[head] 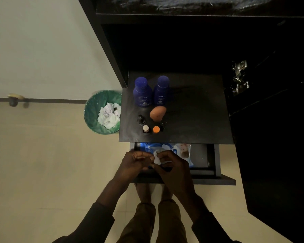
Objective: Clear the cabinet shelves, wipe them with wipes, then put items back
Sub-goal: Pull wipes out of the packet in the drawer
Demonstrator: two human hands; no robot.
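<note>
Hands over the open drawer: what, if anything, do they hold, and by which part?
Both the left hand and right hand pinch a white wipe by its edges.

A home is showing here: lotion bottles and small cosmetic bottles are standing on a dark cabinet, a lined bin sitting on the tiled floor.

L grip & R grip close together, fingers curled, both pinching wipe.
</note>
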